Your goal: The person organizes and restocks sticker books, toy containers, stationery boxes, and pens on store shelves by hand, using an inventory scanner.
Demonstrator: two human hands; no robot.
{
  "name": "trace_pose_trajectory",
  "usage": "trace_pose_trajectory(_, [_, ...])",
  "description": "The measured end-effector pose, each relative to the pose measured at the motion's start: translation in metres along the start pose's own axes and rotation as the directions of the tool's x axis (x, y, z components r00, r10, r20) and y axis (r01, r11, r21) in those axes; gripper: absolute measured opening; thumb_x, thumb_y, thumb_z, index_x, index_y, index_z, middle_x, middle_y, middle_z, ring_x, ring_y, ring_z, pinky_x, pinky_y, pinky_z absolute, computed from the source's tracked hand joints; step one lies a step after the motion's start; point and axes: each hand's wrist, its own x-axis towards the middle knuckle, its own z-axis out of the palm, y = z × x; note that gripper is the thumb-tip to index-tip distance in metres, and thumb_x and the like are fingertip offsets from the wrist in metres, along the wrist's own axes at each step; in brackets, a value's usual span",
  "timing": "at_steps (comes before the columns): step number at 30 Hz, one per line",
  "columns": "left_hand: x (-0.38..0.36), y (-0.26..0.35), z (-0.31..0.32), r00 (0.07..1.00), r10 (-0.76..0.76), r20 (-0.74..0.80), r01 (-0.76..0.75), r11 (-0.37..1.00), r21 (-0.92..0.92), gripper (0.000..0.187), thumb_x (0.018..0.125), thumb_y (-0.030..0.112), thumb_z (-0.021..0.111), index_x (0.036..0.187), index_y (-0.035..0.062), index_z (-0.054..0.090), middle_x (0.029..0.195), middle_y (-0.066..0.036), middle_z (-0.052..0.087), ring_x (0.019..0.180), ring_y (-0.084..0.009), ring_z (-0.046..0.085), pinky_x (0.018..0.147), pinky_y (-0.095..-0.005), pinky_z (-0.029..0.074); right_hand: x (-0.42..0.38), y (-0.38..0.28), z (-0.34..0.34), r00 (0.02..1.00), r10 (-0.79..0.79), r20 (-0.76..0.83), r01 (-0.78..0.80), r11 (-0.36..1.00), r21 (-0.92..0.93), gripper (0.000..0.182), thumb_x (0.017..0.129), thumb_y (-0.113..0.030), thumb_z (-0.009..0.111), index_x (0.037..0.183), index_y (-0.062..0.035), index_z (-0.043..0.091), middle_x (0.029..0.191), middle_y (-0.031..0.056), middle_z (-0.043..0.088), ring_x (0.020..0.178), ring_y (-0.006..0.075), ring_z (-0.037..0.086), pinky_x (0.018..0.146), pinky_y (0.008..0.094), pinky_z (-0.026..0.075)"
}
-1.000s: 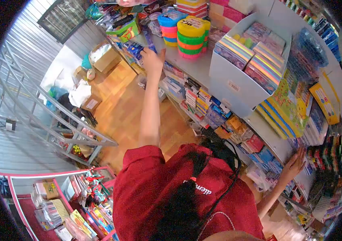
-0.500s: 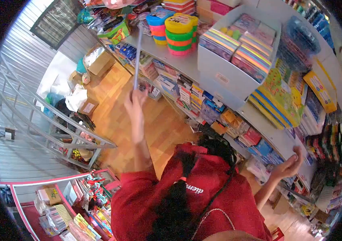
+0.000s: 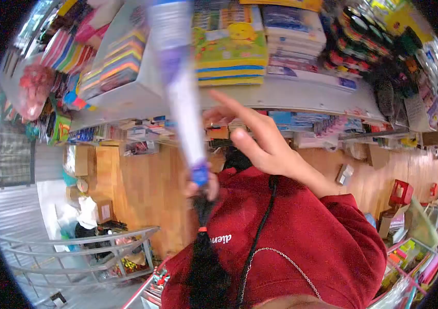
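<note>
A long stick-like object (image 3: 183,110), smeared by motion, rises in front of me toward the shelf. It looks white with purple and blue bands; its exact kind cannot be told. Near my chest, my left hand (image 3: 206,189) is wrapped around its blue lower end, partly behind my dark hair. My right hand (image 3: 260,136) is beside it to the right, holding nothing, with the index finger stretched out and thumb apart. Beyond that finger, a stack of yellow-and-green picture packs (image 3: 229,49) lies on the grey shelf (image 3: 291,98).
A light box (image 3: 149,85) of colourful booklets stands on the shelf at left. White packs (image 3: 293,38) are stacked right of the yellow ones. Lower shelves hold many small packages. A metal railing (image 3: 82,244) is at lower left, and cartons (image 3: 378,154) stand on the wooden floor.
My view has turned right toward the shelf. My left hand has drawn the stick-like object in close to my chest, and my right hand has come over beside it.
</note>
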Motion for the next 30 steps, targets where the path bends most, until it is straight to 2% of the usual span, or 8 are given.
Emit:
trace_pose_trajectory(3, [0.046,-0.028,0.036,0.904,-0.396,-0.16,0.421,0.89,0.176,0.072,0.079,0.05,0.059,0.122,-0.0059,0.047,0.082,-0.016,0.062,0.056,-0.0169,0.057,0.05,-0.0264,0.043,-0.034,0.012,-0.019,0.982,0.109,-0.153,-0.077,0.977,0.201,0.046,0.098,-0.027,0.038,0.135,0.0,0.036,0.114,0.0136,0.057,0.103,0.0191,0.053,0.09,0.0342,0.042])
trace_pose_trajectory(5, [0.08,-0.045,0.067,0.952,-0.286,-0.11,0.307,0.879,0.364,0.045,0.087,0.024,0.05,0.122,-0.0056,0.05,0.101,-0.014,0.058,0.077,-0.018,0.058,0.073,-0.0304,0.044,-0.056,0.002,-0.043,0.922,0.315,-0.225,-0.244,0.925,0.292,0.048,0.1,-0.031,0.033,0.136,-0.0003,0.035,0.115,0.0121,0.056,0.104,0.0151,0.05,0.092,0.0325,0.04])
trace_pose_trajectory(7, [0.108,-0.063,0.081,0.988,-0.153,-0.036,0.144,0.786,0.602,0.033,0.091,0.008,0.045,0.121,-0.0043,0.052,0.11,-0.013,0.056,0.092,-0.0199,0.058,0.086,-0.0327,0.044,-0.068,-0.005,-0.064,0.921,0.25,-0.299,-0.065,0.854,0.516,0.052,0.099,-0.038,0.036,0.133,0.0001,0.038,0.091,0.0072,0.057,0.081,0.0132,0.054,0.072,0.0276,0.044])
trace_pose_trajectory(10, [0.151,-0.075,0.084,0.998,-0.038,0.055,-0.03,0.488,0.872,0.029,0.091,0.008,0.047,0.118,-0.0009,0.054,0.108,-0.012,0.057,0.101,-0.0235,0.056,0.089,-0.0335,0.043,-0.078,-0.018,-0.11,0.817,0.197,-0.542,-0.056,0.962,0.266,0.061,0.095,-0.049,0.038,0.13,0.0002,0.043,0.074,-0.0008,0.046,0.064,0.0086,0.042,0.056,0.0232,0.034])
trace_pose_trajectory(12, [0.17,-0.07,0.091,1.0,0.011,-0.029,0.019,0.509,0.861,0.028,0.091,0.008,0.046,0.115,-0.0004,0.056,0.108,-0.013,0.058,0.101,-0.0226,0.056,0.091,-0.0327,0.042,-0.091,-0.021,-0.155,0.839,0.12,-0.531,-0.1,0.993,0.067,0.053,0.095,-0.045,0.042,0.124,-0.002,0.051,0.082,0.0045,0.053,0.073,0.0151,0.05,0.063,0.0295,0.04])
trace_pose_trajectory(15, [0.185,-0.068,0.099,0.993,0.085,-0.083,0.025,0.532,0.846,0.025,0.09,0.008,0.047,0.111,0.0004,0.059,0.106,-0.012,0.058,0.098,-0.0225,0.057,0.089,-0.0323,0.042,-0.074,-0.027,-0.18,0.905,-0.053,-0.421,-0.337,0.513,-0.789,0.04,0.092,-0.034,0.049,0.123,-0.0095,0.054,0.095,0.0121,0.061,0.09,0.0262,0.058,0.076,0.0361,0.045])
trace_pose_trajectory(20, [0.193,-0.072,0.101,0.978,0.202,-0.048,-0.031,0.371,0.928,0.02,0.087,0.007,0.051,0.105,0.0037,0.061,0.102,-0.011,0.056,0.095,-0.0262,0.056,0.085,-0.0338,0.043,-0.057,0.048,-0.195,0.982,-0.02,-0.189,-0.177,0.267,-0.947,0.029,0.082,-0.025,0.063,0.108,-0.0111,0.061,0.102,0.0114,0.061,0.098,0.0319,0.056,0.086,0.0404,0.044])
trace_pose_trajectory(30, [0.204,-0.077,0.083,0.94,0.334,0.071,-0.046,-0.082,0.996,0.024,0.083,0.005,0.055,0.106,0.0077,0.062,0.107,-0.011,0.056,0.102,-0.0293,0.053,0.089,-0.039,0.042,-0.039,0.082,-0.201,0.996,0.058,-0.068,-0.084,0.339,-0.937,0.031,0.081,-0.024,0.063,0.11,-0.0126,0.062,0.108,0.0081,0.061,0.102,0.0281,0.054,0.089,0.0398,0.041])
